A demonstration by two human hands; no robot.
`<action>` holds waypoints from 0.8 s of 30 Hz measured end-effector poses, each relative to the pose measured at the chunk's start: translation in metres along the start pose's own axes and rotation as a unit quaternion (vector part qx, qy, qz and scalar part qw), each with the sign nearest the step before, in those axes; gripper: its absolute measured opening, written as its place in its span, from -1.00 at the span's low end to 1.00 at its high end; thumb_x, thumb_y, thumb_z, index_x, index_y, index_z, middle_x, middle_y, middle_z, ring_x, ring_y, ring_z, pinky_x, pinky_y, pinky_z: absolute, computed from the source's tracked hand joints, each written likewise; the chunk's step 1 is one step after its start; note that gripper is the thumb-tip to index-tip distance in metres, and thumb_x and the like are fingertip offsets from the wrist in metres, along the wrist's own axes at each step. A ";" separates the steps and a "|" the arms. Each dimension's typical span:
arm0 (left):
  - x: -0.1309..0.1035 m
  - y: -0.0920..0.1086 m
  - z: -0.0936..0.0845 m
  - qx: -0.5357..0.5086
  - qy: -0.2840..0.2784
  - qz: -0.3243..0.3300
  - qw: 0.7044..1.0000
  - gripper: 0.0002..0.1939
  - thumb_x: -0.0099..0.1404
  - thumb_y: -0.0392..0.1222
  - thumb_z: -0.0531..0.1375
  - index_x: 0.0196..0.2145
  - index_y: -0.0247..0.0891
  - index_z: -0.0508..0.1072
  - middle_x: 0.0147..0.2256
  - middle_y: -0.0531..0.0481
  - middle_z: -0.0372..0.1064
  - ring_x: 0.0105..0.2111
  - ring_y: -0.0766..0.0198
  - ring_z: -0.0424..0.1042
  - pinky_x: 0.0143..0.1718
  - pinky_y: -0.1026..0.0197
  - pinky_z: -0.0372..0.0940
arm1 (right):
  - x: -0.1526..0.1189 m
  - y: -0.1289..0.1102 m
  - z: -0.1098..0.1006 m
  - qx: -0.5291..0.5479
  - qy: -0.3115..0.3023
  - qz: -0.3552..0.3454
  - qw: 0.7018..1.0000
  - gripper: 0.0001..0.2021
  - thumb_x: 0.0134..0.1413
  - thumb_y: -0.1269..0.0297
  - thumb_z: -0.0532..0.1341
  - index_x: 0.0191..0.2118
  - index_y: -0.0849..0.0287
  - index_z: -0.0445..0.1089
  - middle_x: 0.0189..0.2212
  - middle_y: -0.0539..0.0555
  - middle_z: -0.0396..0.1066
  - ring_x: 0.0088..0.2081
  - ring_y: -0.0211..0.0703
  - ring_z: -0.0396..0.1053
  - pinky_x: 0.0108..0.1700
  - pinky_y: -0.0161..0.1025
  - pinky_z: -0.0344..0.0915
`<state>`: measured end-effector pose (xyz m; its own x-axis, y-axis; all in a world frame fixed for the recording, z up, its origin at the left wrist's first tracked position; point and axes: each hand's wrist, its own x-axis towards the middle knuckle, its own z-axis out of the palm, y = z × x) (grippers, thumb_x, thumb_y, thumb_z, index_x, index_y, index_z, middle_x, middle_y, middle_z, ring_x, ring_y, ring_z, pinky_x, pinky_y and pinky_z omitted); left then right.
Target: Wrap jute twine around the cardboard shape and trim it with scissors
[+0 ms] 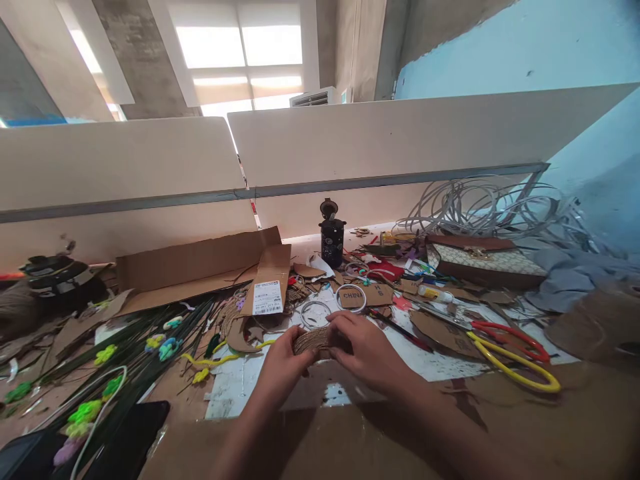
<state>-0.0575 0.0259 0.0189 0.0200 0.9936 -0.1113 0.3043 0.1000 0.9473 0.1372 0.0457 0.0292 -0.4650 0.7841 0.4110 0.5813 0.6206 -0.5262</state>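
Grips twine-covered piece [311, 341] between left hand [285, 358] and right hand [361, 341], near centre, left of the scissors [480, 343]; shows winding across the visible face, probably well advanced, leaving the underside unconfirmed.

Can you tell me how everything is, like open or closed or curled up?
Twine-wrapped piece: curved, held
Left hand: gripping it
Right hand: gripping it
Black bottle: upright, lid open
Cardboard box: open
Handbag: flap closed
Pale tubing: loosely coiled
Scissors: lying down, can't tell if fully closed
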 end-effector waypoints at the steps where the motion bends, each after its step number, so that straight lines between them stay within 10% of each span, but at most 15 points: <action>1: 0.000 0.000 0.001 -0.007 0.004 -0.005 1.000 -0.82 0.09 -0.17 0.23 -0.32 -0.21 0.37 -0.50 0.15 0.33 -0.63 0.38 0.28 -0.63 0.35 0.19 | -0.001 0.000 0.001 -0.033 0.011 -0.021 0.999 -0.82 0.01 0.56 0.23 -0.28 0.15 0.37 -0.04 0.14 0.48 -0.03 0.03 0.42 -0.03 -0.08 0.29; 24: -0.004 0.006 0.006 -0.052 -0.028 -0.043 0.997 -0.71 0.14 -0.06 0.22 -0.19 -0.22 0.41 -0.62 0.19 0.26 -0.68 0.36 0.22 -0.63 0.35 0.14 | -0.001 -0.002 0.003 -0.070 0.015 0.007 0.997 -0.87 0.07 0.53 0.18 -0.34 0.14 0.38 0.03 0.20 0.48 0.00 0.07 0.43 0.07 0.03 0.31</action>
<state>-0.0498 0.0225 0.0235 0.0518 0.9770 -0.2067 0.2065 0.1920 0.9594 0.1347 0.0438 0.0275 -0.4378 0.7913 0.4269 0.6761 0.6027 -0.4238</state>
